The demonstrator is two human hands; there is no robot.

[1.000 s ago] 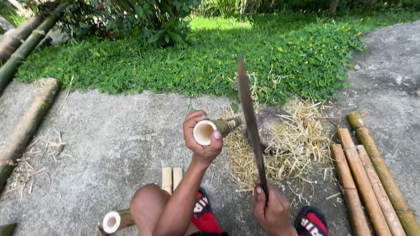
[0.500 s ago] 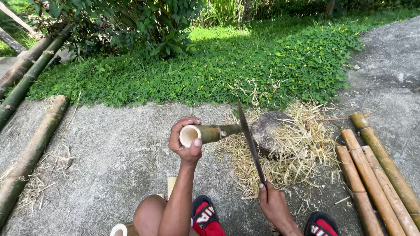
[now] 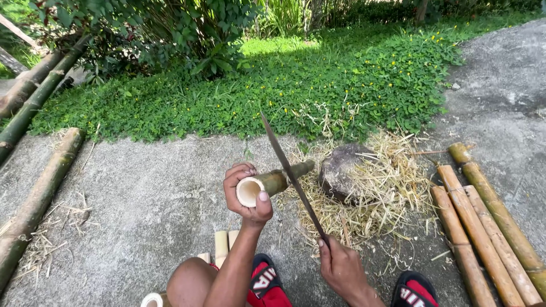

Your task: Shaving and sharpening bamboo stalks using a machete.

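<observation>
Centre of frame: left hand wrapped around short bamboo tube, fingers curled over the top, thumb pressed on the pale hollow cut end facing the camera. Tube held roughly level above the concrete ground, far green end pointing right toward a dark chopping block sitting in a heap of straw-coloured shavings.

Lower centre-right: right hand closed tight on the handle of a long machete, blade slanting up-left, crossing just in front of the tube's middle; touching the bamboo or just off it, cannot tell.

Risks, judged from this:
- Blade edge very near left thumb and fingers; slip off the rounded, smooth green skin likely to run toward that hand.
- Tube held in air, only far end near the block, not clearly resting on it; poor support, so tube may twist or kick out of the grip under a blow.
- Glancing cut could carry downward toward bare knee and feet in red-and-black sandals at bottom of frame.
- Bamboo prone to splitting lengthwise; crack could run into the held end, splinters against palm.
- Loose shavings underfoot, possibly slippery.

Elsewhere: cut bamboo poles lined up at right edge, longer green culms along left edge, small split bamboo pieces on ground by the knee, low green plants across upper frame.
</observation>
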